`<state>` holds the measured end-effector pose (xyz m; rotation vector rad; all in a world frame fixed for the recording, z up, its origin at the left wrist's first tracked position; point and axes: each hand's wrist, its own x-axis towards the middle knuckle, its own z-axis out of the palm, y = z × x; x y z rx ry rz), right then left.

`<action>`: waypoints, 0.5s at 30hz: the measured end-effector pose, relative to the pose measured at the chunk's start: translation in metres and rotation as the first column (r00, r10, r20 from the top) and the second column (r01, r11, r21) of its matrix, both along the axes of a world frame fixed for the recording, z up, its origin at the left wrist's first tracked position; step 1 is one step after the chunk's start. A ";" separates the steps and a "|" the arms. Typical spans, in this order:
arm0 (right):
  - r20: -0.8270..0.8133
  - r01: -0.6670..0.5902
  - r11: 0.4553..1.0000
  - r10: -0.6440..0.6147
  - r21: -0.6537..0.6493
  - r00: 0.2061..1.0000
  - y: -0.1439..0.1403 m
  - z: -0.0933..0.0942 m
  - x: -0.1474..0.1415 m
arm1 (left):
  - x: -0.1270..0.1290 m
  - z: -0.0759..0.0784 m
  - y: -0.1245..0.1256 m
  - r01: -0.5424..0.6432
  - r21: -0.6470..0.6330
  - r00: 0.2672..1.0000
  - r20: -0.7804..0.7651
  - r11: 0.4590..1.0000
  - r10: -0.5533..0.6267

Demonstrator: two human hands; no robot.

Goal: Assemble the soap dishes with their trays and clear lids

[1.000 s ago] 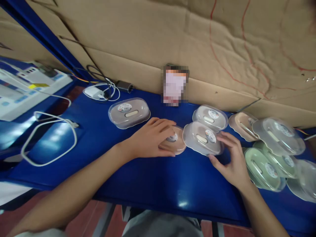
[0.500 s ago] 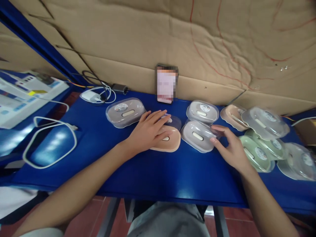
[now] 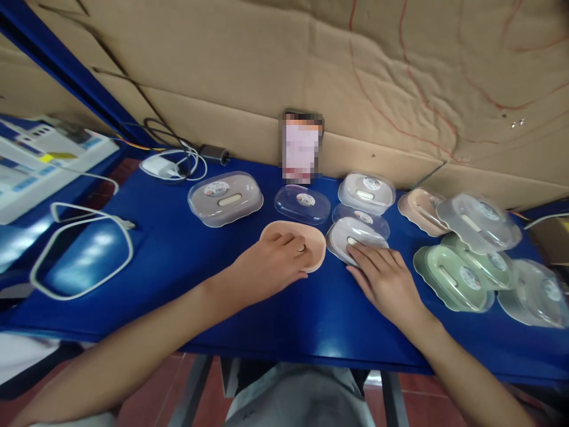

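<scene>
The peach soap dish stands uncovered in front of me. My left hand grips it, fingers bent into the bowl and the thumb low at its front edge. Behind it lies its clear lid with a round label. To the right is an uncovered grey soap dish. My right hand has its fingers on this dish's middle, by the pale oblong slot, with the thumb at the near rim. Another clear lid lies just behind the grey dish.
Lidded grey dishes stand at left and back right. Farther right are a peach dish, stacked green dishes and more grey ones. A phone leans on the cardboard wall. A white cable lies left.
My right hand has set the clear lid down behind the grey dish and moved onto the dish. My left hand has left the other lid and curled its fingers into the peach dish.
</scene>
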<state>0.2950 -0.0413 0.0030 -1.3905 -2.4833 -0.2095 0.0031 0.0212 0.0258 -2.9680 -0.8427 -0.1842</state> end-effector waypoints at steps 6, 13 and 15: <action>-0.148 -0.011 0.998 0.002 -0.056 0.989 0.002 0.003 0.009 | -0.004 0.003 0.001 0.113 -0.116 0.984 0.152 0.987 -0.095; -0.182 -0.030 1.000 0.029 0.000 0.983 0.007 0.004 0.014 | 0.000 -0.001 -0.002 0.153 -0.037 0.955 0.261 0.987 -0.139; -0.174 -0.030 1.000 0.029 -0.008 0.984 0.008 0.004 0.014 | 0.002 -0.006 -0.002 0.152 -0.041 0.958 0.252 0.988 -0.137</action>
